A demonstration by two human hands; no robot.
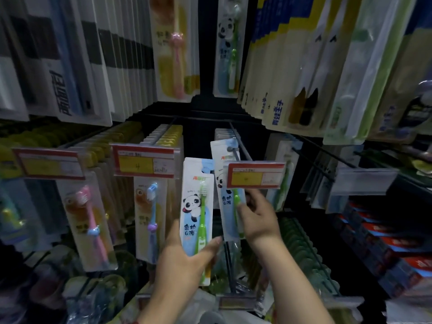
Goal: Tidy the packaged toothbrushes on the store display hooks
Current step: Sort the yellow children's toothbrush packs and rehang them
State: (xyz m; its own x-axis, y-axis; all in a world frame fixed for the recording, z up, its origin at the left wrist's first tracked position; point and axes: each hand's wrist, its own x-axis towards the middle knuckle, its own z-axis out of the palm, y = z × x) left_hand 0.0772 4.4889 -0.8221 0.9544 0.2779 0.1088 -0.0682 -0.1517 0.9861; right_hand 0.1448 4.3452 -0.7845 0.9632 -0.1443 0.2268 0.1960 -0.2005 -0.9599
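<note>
My left hand (184, 265) grips the lower part of a small stack of panda toothbrush packs (197, 206), each with a green brush, held upright in front of the display. My right hand (257, 216) pinches the middle of another panda pack (228, 206) that hangs at the tip of a metal display hook (236, 150). That pack's top sits at the hook's end, partly behind a red and yellow price tag (256, 175). More panda packs hang further back on the same hook.
Pink (87, 220) and blue (150, 218) children's toothbrush packs hang on hooks to the left, under a price tag (143, 162). Dense rows of packs fill the upper hooks. A bare hook with a clear tag holder (362, 181) juts out on the right, above red boxes (385, 244).
</note>
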